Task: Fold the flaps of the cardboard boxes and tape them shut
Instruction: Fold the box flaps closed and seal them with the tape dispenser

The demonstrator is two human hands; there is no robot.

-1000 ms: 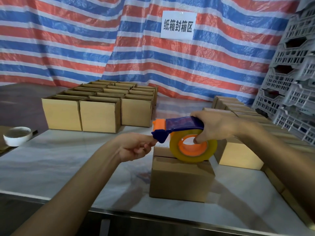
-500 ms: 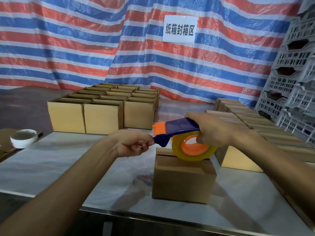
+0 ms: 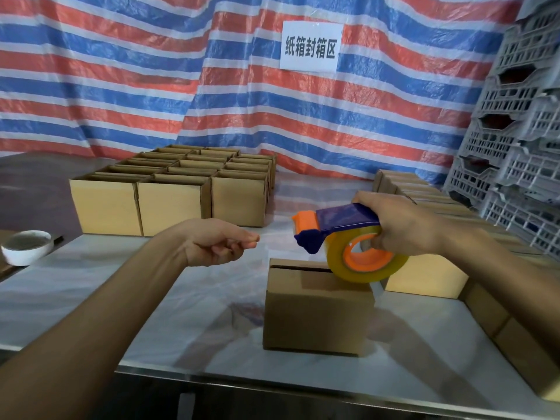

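1. The cardboard box (image 3: 316, 316) stands on the table (image 3: 91, 298) close to the front edge, a little right of the middle. Its top flaps are folded down, and a dark slit shows along the far side of the top.
2. The right hand (image 3: 400, 225) grips the blue handle of the tape dispenser (image 3: 339, 222), with fingers curled around it. The yellowish tape roll (image 3: 366, 268) hangs over the right part of the box top; whether it touches the cardboard, I cannot tell.
3. The left hand (image 3: 216, 242) is in the air left of the dispenser, apart from it. Its fingers are curled and the thumb tip meets the forefinger. If tape is between them, I cannot tell.
4. A block of open boxes (image 3: 172, 204) fills the far left corner of the table.
5. A row of closed boxes (image 3: 424, 277) runs along the right edge.
6. A white bowl (image 3: 25, 247) sits just beyond the left edge.
7. Behind the table hangs a striped tarp (image 3: 151, 71) with a white sign (image 3: 310, 45). Grey crates (image 3: 521, 147) are stacked at the right.
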